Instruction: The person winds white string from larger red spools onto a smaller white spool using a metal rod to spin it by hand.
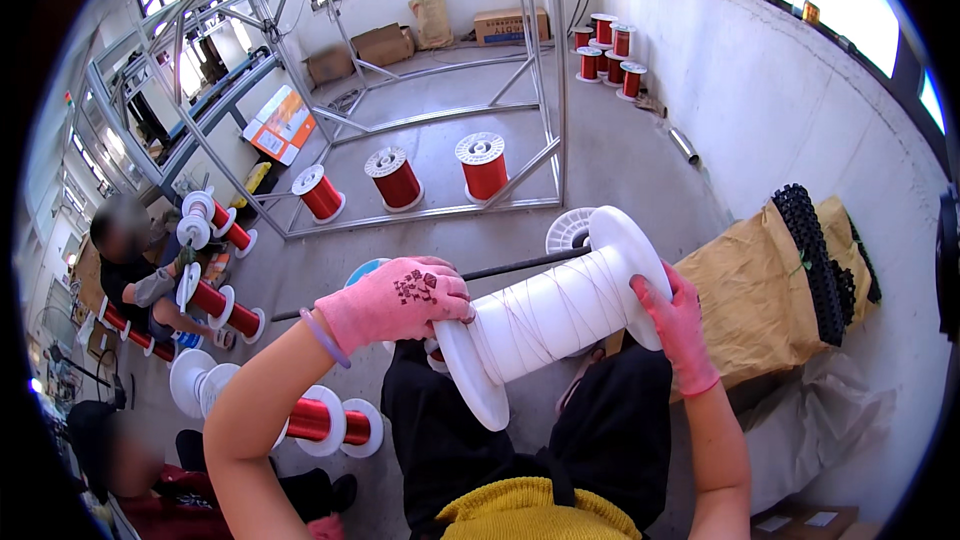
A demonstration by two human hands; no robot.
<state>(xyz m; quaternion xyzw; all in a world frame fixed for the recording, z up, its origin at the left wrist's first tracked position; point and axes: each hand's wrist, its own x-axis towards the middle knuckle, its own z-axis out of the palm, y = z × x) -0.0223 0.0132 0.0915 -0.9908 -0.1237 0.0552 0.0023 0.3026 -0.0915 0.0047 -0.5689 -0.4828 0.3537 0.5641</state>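
Above my lap I hold a large white plastic spool (548,317), tilted with its right end higher. A few thin strands of wire criss-cross its bare white barrel. My left hand (400,300), in a pink glove, is closed over the rim of the left flange. At the right flange, my right hand (676,332), also gloved in pink, grips the edge with its thumb on the near side. Just beyond the spool runs a dark rod (520,266), partly hidden by my left hand. Another white spool end (568,230) shows behind the held one.
Three spools of red wire (481,172) stand on the floor by a metal frame (420,216). More red spools (629,80) are stacked near the far wall. To my right lies a brown wrapped bundle (750,290). Two people sit at left among red-wound spools (312,420).
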